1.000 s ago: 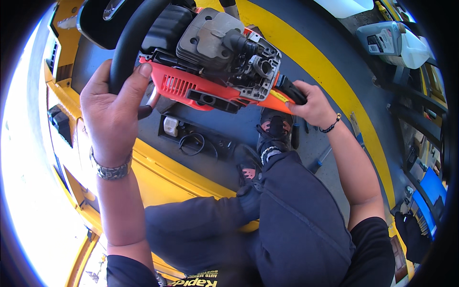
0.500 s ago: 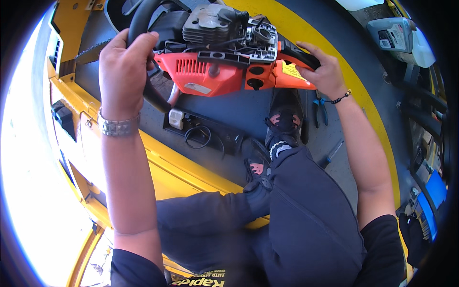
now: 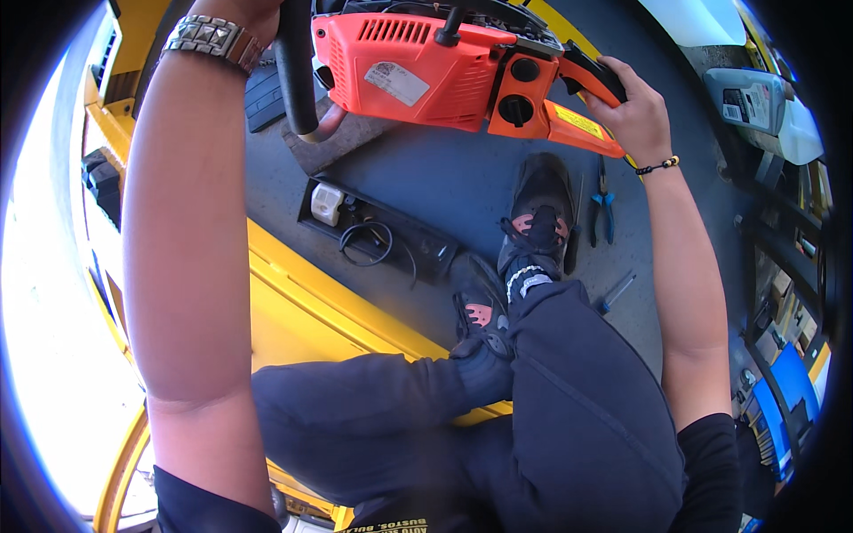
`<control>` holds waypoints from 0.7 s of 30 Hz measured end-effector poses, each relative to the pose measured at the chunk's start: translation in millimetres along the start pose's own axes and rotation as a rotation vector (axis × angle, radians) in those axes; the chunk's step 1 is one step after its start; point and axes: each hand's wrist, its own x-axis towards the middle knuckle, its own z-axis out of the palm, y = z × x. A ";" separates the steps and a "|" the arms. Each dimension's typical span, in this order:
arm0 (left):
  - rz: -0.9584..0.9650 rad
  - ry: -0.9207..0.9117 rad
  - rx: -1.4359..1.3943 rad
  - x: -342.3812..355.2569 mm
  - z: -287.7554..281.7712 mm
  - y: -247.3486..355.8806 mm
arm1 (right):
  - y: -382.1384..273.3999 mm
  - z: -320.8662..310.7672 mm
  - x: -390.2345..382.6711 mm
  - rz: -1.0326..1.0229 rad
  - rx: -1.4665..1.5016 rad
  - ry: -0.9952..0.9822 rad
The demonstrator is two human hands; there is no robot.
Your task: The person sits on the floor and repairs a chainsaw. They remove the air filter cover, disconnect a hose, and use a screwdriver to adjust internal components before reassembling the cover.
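1. Far left of the left hand [image 3: 249, 16], fierce daylight burns out to flat white, with bluish fringing along the black circular rim.
2. Within the two-handed grip, the orange chainsaw [image 3: 418, 75] is brightly lit and reasonably crisp, though the fine print on its label is too small to read.
3. Beneath the grip, the blue-grey floor [image 3: 444, 182] lies in dimmer, even shade.
4. Lower still, the dark trousers [image 3: 569, 391] show little fold detail.
5. Below left of the grip, the yellow frame [image 3: 133, 453] bows with the fisheye.
6. Right of the right hand [image 3: 635, 111], the shelving [image 3: 791, 266] curves and sinks into shadow.
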 end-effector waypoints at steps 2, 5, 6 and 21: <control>-0.085 -0.009 -0.067 14.3 -5.5 -3.6 | 2.1 0.0 1.8 0.001 -0.027 0.000; -0.142 0.289 -0.155 22.1 -7.5 -11.0 | -1.5 -1.8 3.9 0.022 -0.121 0.013; -0.125 0.296 -0.128 23.2 -4.7 -10.5 | -3.4 -2.5 4.7 0.033 -0.163 0.017; -0.109 -0.128 0.084 136.7 -24.0 -19.0 | 1.2 -0.5 55.1 0.229 -0.524 -0.121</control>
